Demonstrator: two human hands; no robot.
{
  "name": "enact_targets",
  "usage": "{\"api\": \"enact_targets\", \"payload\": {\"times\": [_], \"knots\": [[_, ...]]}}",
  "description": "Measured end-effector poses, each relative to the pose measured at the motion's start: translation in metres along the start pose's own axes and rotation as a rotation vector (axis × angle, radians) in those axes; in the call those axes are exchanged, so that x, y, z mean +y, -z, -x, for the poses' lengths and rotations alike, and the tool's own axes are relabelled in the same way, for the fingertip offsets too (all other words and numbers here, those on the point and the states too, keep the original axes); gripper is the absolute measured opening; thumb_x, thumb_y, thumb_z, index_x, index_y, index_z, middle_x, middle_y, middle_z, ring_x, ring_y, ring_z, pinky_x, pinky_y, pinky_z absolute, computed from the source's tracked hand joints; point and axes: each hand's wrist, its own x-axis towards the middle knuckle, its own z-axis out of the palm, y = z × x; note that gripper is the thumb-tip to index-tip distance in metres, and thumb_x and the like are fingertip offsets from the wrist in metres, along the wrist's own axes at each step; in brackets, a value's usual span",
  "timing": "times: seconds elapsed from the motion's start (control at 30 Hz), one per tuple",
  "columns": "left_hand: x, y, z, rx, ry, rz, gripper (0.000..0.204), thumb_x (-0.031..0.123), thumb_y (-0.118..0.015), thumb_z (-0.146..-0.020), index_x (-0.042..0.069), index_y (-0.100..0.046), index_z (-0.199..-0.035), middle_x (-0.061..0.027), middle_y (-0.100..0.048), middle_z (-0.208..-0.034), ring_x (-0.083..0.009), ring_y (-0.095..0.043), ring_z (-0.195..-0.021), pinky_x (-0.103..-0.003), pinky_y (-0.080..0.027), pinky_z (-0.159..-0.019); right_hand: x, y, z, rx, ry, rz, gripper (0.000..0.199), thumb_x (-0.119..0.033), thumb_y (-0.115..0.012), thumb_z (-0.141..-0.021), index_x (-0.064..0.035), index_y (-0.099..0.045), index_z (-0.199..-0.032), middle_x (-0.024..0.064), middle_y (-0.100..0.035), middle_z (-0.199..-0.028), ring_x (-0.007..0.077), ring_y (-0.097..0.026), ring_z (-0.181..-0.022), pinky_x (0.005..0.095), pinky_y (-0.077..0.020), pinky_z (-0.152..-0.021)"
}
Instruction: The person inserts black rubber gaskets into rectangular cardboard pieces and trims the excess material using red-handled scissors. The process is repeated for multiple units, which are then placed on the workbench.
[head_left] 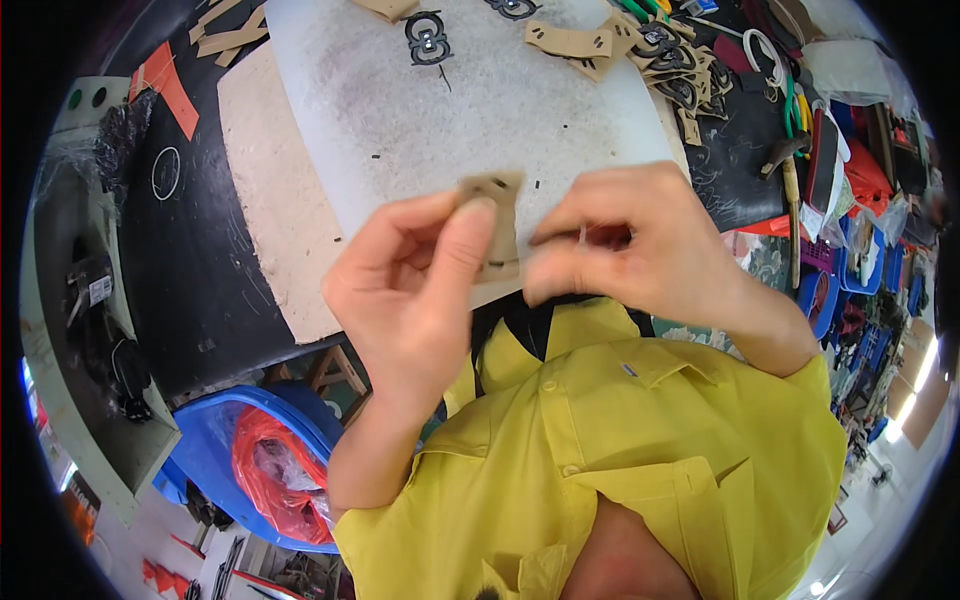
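Between the thumb and fingers of my left hand [410, 275] is a tan slotted leather-like piece [507, 225], held upright above the near edge of the white board [400, 130]. Dark slots show near its top and bottom ends. Just right of it, my right hand [640, 240] has its thumb and fingertips drawn together in a pinch, blurred by motion. What it holds, if anything, I cannot make out. A black openwork ornament [428, 40] lies flat at the far side of the board, and part of a second black ornament [514, 6] shows at the top edge.
Loose tan slotted pieces [568, 42] lie at the far right of the board, beside a pile of tan pieces with black ornaments [685, 75]. Tools, including a hammer [785, 155], lie further right. A blue bin [215, 450] with red plastic stands below left.
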Motion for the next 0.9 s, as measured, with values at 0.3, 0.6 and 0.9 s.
{"api": "enact_targets", "payload": {"times": [0.3,0.6,0.9], "knots": [[-0.030,-0.002,0.001,0.083,-0.048,0.299,0.019,-0.003,-0.060,-0.083,-0.002,-0.059,-0.101,-0.0077,-0.063,-0.093,-0.0139,-0.059,-0.088,-0.027,-0.047,-0.078,-0.006,-0.020,-0.010,0.171,-0.395,-0.550,0.018,-0.003,-0.064,-0.077,0.0000,-0.062,-0.095,0.0002,-0.060,-0.073,0.0039,-0.053,-0.059,0.0232,-0.0422,-0.049],[0.003,0.020,0.000,-0.078,0.280,0.011,0.016,0.001,-0.064,-0.081,-0.010,-0.064,-0.093,-0.0115,-0.065,-0.077,-0.0136,-0.064,-0.067,-0.023,-0.053,-0.062,-0.002,-0.011,-0.004,0.083,0.051,0.112,0.027,-0.004,-0.065,-0.073,-0.0007,-0.061,-0.100,0.0082,-0.054,-0.074,0.0230,-0.053,-0.059,0.0313,-0.0439,-0.052],[-0.004,0.019,0.001,0.061,0.243,0.075,0.018,0.004,-0.063,-0.082,-0.011,-0.063,-0.092,-0.0134,-0.065,-0.077,-0.0172,-0.065,-0.065,-0.025,-0.054,-0.059,0.002,0.002,0.007,0.150,0.461,0.588,0.030,-0.007,-0.068,-0.066,-0.0016,-0.066,-0.095,0.0043,-0.058,-0.078,0.0153,-0.052,-0.057,0.0254,-0.0411,-0.043]]}}
